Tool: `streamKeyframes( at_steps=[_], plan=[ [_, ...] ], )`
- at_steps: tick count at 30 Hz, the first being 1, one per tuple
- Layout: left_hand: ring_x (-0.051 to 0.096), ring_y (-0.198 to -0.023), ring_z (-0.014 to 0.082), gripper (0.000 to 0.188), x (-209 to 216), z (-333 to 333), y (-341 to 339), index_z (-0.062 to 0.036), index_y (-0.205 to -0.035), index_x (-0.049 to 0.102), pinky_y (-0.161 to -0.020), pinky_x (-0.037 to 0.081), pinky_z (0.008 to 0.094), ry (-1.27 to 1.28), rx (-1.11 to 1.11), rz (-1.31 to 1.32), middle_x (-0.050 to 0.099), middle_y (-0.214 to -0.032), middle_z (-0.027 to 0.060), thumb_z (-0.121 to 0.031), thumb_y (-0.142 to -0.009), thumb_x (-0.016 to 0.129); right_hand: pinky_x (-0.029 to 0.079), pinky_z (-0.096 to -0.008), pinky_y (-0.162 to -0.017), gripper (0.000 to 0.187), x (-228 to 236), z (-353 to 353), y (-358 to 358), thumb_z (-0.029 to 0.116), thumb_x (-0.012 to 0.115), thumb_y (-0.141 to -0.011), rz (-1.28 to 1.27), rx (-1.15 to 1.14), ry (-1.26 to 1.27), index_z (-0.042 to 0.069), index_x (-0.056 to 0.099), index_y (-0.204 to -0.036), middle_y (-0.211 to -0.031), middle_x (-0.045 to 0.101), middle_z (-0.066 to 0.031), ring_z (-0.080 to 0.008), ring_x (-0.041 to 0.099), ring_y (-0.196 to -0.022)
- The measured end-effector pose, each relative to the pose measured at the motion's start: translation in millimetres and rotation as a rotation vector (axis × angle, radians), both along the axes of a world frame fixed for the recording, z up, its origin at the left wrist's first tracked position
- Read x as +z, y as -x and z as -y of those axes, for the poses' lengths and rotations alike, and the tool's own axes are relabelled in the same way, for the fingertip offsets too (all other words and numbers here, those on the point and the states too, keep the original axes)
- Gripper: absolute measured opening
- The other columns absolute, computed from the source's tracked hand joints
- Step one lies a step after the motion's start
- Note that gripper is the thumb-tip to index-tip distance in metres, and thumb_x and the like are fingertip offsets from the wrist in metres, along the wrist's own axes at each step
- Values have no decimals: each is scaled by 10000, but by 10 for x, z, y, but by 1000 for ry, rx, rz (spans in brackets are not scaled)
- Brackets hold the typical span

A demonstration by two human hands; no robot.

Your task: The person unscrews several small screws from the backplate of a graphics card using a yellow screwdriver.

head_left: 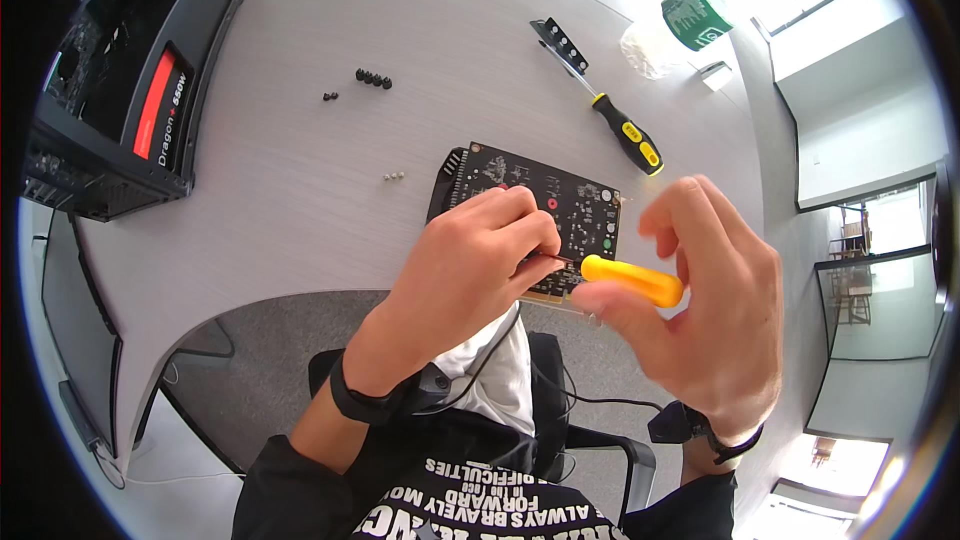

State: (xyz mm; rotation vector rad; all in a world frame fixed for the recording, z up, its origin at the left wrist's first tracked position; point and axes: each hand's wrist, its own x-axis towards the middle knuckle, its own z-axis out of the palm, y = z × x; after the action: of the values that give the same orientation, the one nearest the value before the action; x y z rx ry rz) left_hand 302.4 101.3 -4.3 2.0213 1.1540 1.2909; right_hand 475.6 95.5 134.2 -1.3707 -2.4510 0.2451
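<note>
A black graphics card (585,202) lies with its circuit side up at the table's near edge, gold contacts toward me. My left hand (470,245) rests over its left part, thumb and forefinger pinched on the thin shaft of a yellow-handled screwdriver (635,281). The shaft slants down to the card, and its tip is hidden by my left fingers. Around the handle's right end is my right hand (715,300), its curled fingers lifted off the handle with a gap and its thumb along the lower side.
A second screwdriver (628,135), black and yellow, lies beyond the card beside a black slotted strip (567,45). Small black screws (373,79) and silver screws (393,177) sit mid-table. An open computer case (150,90) stands left; a green tub (697,15) is far right.
</note>
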Motion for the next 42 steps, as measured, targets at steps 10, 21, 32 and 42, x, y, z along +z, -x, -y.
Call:
streamKeyframes(
  at_steps=[10, 21, 32, 42],
  plan=[
    [645, -771, 237, 157, 47, -4, -8, -50, -889, 696, -673, 528, 351, 33, -19, -3, 624, -847, 47, -67, -805, 828, 351, -288, -506, 274, -22, 7, -20, 114, 858, -828, -37, -20, -46, 35, 599, -866, -757, 562, -58, -152, 510, -593],
    [650, -740, 213, 122, 75, 0, 16, -25, -913, 699, -667, 536, 329, 98, -38, 6, 608, -882, 57, -58, -852, 799, 387, -220, -562, 203, -47, 34, -308, -19, 785, -814, -296, -24, -138, 31, 646, -953, -827, 585, -41, -105, 497, -629],
    [653, -758, 117, 63, 74, 105, 257, 7, -997, 692, -685, 518, 254, 74, 113, 308, 684, -872, 53, 11, -938, 713, 419, -197, -565, 168, -838, 27, -1000, 156, 717, -983, -1007, -477, -7, 23, 624, -1027, -864, 553, -10, -51, 510, -660],
    [600, -824, 96, 109, 159, 254, 806, 37, -1043, 705, -766, 490, 232, 225, 448, 339, 645, -918, 38, 72, -962, 641, 401, -210, -547, 134, -1403, -36, -1140, 150, 655, -1028, -1244, -559, 58, 24, 614, -1051, -821, 559, -8, -52, 511, -663]
  ],
)
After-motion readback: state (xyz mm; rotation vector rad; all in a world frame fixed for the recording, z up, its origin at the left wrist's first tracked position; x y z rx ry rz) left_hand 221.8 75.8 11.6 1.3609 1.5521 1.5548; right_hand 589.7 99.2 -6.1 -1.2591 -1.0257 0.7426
